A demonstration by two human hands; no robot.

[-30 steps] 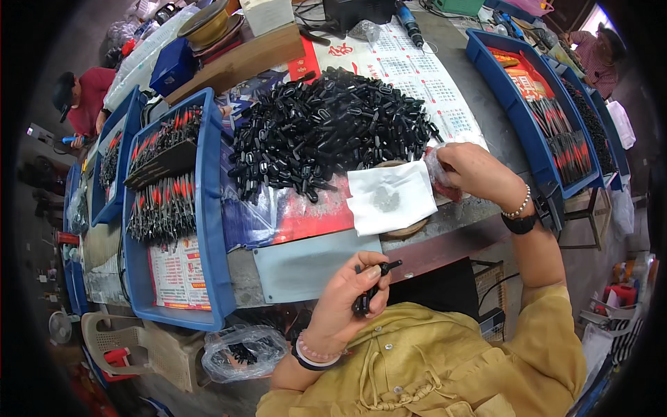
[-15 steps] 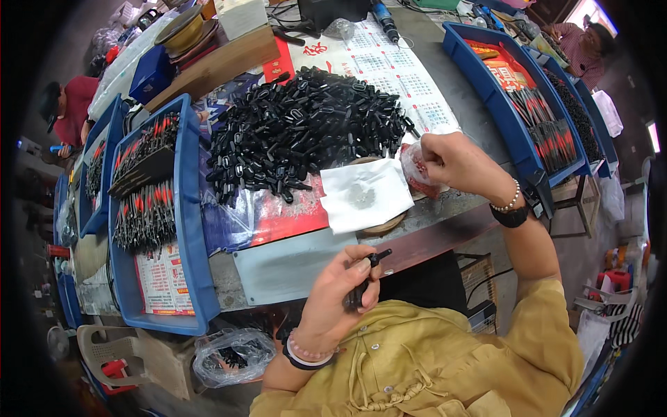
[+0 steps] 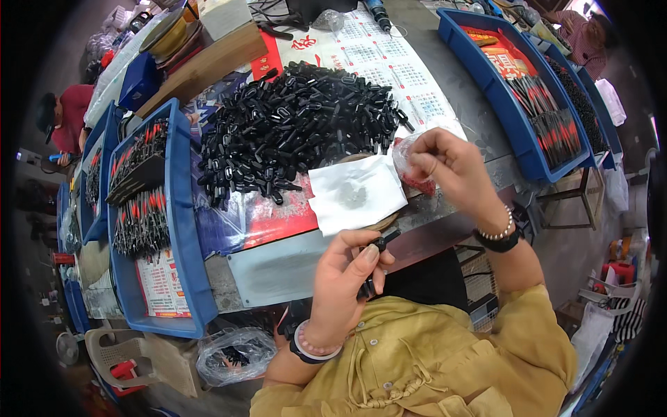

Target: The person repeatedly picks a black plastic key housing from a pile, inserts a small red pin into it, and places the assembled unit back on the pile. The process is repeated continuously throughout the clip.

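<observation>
My left hand (image 3: 340,285) is closed round a small black plastic part (image 3: 390,238), whose narrow end sticks out past the thumb and forefinger. More black shows lower down between the fingers. My right hand (image 3: 455,170) is over a clear plastic bag (image 3: 421,185) of tiny red pieces, thumb and fingertips pinched together at the bag's mouth. What lies between those fingertips, if anything, is too small to tell. Left of the bag, a white sheet of paper (image 3: 379,186) with a greyish patch rests on a round board. Behind it rises a large heap of black plastic parts (image 3: 292,128).
Blue trays (image 3: 201,267) of black-and-red parts stand at left; another blue tray (image 3: 479,80) holds similar parts at right. A grey plate (image 3: 267,276) lies along the near table edge. Below are a plastic bag (image 3: 236,356) and a chair (image 3: 114,347). Other people are further back.
My right hand has drawn back slightly from the bag's far side, its fingers turning more downward and left. My left hand has moved slightly up and right, still holding the black part.
</observation>
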